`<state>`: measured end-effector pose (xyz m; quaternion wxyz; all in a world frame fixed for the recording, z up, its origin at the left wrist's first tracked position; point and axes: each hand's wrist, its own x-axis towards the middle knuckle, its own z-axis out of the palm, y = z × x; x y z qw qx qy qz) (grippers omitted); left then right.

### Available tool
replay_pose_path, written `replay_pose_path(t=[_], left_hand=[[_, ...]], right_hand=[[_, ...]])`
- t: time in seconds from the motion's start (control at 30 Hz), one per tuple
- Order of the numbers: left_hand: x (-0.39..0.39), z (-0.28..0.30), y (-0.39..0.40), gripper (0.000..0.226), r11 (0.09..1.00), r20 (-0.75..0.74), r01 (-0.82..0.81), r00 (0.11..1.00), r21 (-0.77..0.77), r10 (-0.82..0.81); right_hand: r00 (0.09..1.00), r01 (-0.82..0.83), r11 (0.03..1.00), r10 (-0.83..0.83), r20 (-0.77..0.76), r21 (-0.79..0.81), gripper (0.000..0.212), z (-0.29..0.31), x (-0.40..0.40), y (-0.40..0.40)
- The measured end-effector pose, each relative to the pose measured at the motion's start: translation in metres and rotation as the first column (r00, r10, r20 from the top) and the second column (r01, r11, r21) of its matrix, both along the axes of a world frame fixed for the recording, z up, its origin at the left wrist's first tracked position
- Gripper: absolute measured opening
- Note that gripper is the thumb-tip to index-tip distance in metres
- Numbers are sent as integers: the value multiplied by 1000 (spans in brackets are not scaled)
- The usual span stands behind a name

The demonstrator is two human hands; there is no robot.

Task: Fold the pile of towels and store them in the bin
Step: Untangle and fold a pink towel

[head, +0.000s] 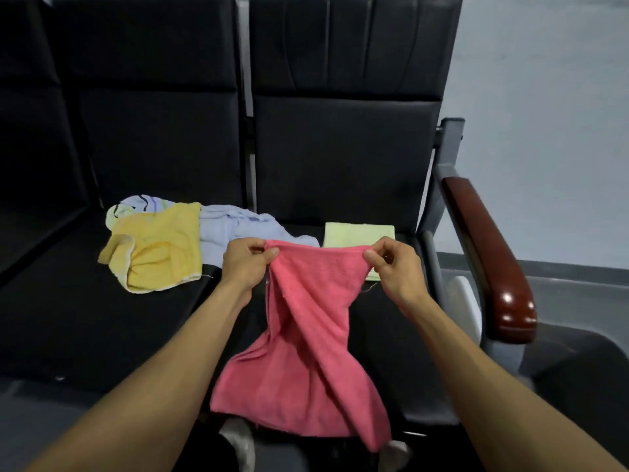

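Note:
A pink towel point(306, 352) hangs twisted in the air over the front edge of the black seat. My left hand point(243, 264) pinches its upper left corner and my right hand point(398, 267) pinches its upper right corner. Behind it, a pale green towel point(357, 235) lies folded flat on the right seat. A loose pile sits to the left: a crumpled yellow towel point(156, 250), a pale blue towel point(235, 229) and a striped white towel point(136, 204) at the back. No bin is in view.
A row of black padded seats point(68, 318) with tall backrests fills the view. A brown wooden armrest point(490, 264) on a grey metal frame bounds the right seat. Grey floor and a pale wall lie to the right.

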<state>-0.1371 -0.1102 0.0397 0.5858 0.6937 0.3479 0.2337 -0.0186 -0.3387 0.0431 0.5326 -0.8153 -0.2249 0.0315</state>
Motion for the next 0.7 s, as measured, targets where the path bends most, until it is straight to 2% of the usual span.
replay_pose_path(t=[0.17, 0.27, 0.37, 0.4, 0.5, 0.7], left_hand=[[-26, 75, -8, 8, 993, 78, 1, 997, 122, -10], [-41, 110, -15, 14, 971, 107, 24, 993, 240, -51], [-57, 134, -20, 9, 943, 32, 61, 997, 327, -76], [-61, 139, -20, 6, 941, 41, 29, 998, 338, -45], [-69, 156, -22, 6, 923, 76, -57, 997, 381, 31], [-78, 177, -32, 7, 919, 102, -56, 995, 390, 17]], right_hand=[[990, 21, 999, -26, 135, 38, 21, 77, -27, -6], [972, 39, 995, -59, 226, 92, 20, 107, -41, -6], [943, 10, 997, 15, 332, -72, 25, 127, -57, -9], [935, 22, 998, 0, 353, -58, 24, 133, -60, -10], [920, 65, 998, -60, 388, 1, 21, 151, -71, -16], [917, 89, 996, -80, 392, -4, 22, 172, -79, -26]])
